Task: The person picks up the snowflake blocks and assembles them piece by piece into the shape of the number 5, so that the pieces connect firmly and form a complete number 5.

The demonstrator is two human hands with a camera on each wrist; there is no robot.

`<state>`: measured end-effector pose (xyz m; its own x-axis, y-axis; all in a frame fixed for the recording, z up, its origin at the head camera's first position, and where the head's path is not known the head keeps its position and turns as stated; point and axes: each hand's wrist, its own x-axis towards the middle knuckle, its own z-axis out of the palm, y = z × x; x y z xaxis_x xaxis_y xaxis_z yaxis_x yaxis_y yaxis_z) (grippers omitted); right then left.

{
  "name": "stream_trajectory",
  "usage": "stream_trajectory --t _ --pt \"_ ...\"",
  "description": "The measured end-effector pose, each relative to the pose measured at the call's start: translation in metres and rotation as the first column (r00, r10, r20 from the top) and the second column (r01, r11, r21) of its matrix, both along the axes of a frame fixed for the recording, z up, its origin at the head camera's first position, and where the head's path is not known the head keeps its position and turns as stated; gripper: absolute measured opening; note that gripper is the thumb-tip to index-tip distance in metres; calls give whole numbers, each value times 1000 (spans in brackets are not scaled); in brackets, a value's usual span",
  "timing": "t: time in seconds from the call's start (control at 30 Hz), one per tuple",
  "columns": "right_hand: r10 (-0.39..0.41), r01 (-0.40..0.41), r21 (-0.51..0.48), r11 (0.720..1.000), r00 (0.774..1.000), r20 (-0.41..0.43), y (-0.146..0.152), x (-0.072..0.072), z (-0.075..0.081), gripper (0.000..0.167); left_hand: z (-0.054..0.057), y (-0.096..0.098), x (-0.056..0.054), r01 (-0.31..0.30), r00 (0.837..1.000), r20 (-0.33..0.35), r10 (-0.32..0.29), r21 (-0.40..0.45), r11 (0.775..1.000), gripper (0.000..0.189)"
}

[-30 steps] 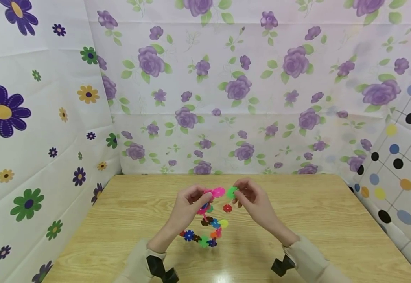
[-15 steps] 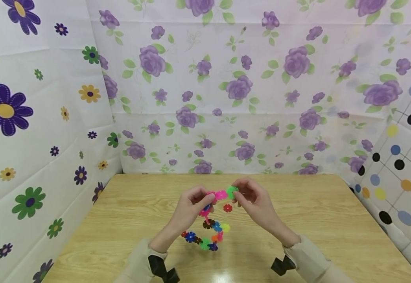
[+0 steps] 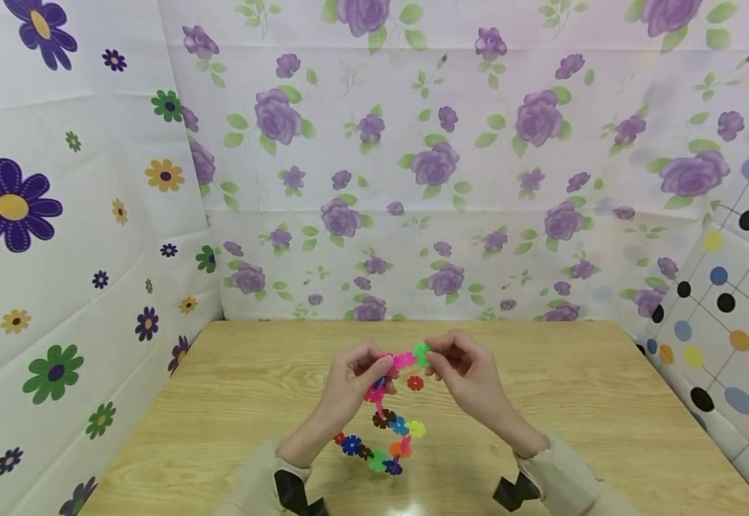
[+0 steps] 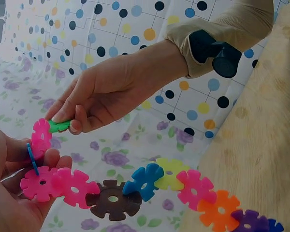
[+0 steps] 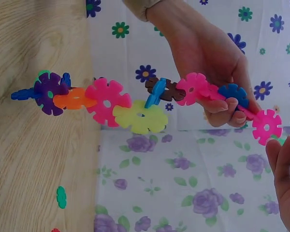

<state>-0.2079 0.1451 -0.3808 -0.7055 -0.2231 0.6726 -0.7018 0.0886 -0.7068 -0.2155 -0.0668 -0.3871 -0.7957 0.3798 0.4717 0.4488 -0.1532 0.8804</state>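
A chain of interlocked plastic snowflake discs, among them a yellow disc [image 4: 169, 174] and a dark brown disc [image 4: 114, 199], hangs from my left hand [image 3: 355, 380]. Thumb and fingers of that hand pinch it near its upper end, by pink and blue discs. A pink disc [image 3: 405, 360] sticks out beyond the left fingertips. My right hand [image 3: 467, 369] pinches a green snowflake disc [image 3: 422, 355] between thumb and fingers. The green disc's edge meets the pink one; how deep the slots engage is too small to tell. Below, the chain bends in a loop over the table.
A loose red disc [image 3: 416, 383] lies on the wooden table [image 3: 542, 401] beyond the chain. In the right wrist view a loose green disc [image 5: 61, 197] also lies on the wood. Floral and dotted cloths [image 3: 435, 165] hang behind and at the sides.
The green disc in my right hand was apart from the pink end disc a second ago; now they touch. My left hand and the chain have shifted slightly right and down in view.
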Motion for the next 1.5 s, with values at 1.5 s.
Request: stream_trajectory --t 1.5 --pt "45 -48 31 998 995 85 3 -7 -8 15 3 3 4 5 979 202 3 -40 999 32"
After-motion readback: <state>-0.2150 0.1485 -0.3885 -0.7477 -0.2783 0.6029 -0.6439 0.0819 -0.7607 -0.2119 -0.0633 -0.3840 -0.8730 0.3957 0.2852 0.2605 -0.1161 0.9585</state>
